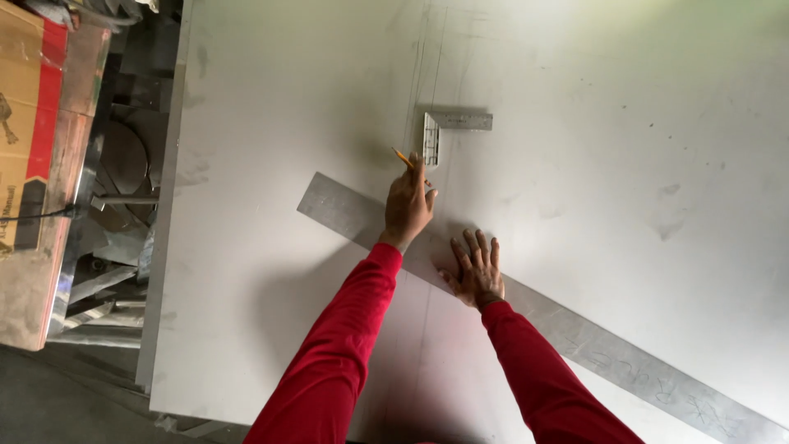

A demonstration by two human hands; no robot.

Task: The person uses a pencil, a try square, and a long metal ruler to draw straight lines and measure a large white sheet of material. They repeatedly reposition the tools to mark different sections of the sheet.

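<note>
The left hand (408, 201) is curled shut around a pencil (403, 158). The pencil is yellow, and its tip pokes up past the knuckles and touches the sheet (575, 205). The sheet is big, flat and pale grey, and both hands work on top of it.

The right hand (475, 267) lies flat with its fingers spread wide. It holds nothing. It presses down on a long metal ruler (575, 333). The ruler runs at a slant under both hands. One end sticks out to the left of the left hand. The other end goes far off to the right, well past the right hand.

Just above the left hand lies a small metal square (448, 127). It is shaped like a corner. One arm points down toward the pencil tip, and the other points right. The pencil tip is just beside it, maybe touching, but it is hard to tell from here.

Thin pencil lines (423, 66) run up the sheet above the square.

Both arms wear red sleeves (345, 345).

Far to the left of the hands, off the sheet, stands a cardboard box (33, 164). Between the box and the sheet lie grey metal bits (115, 247).
</note>
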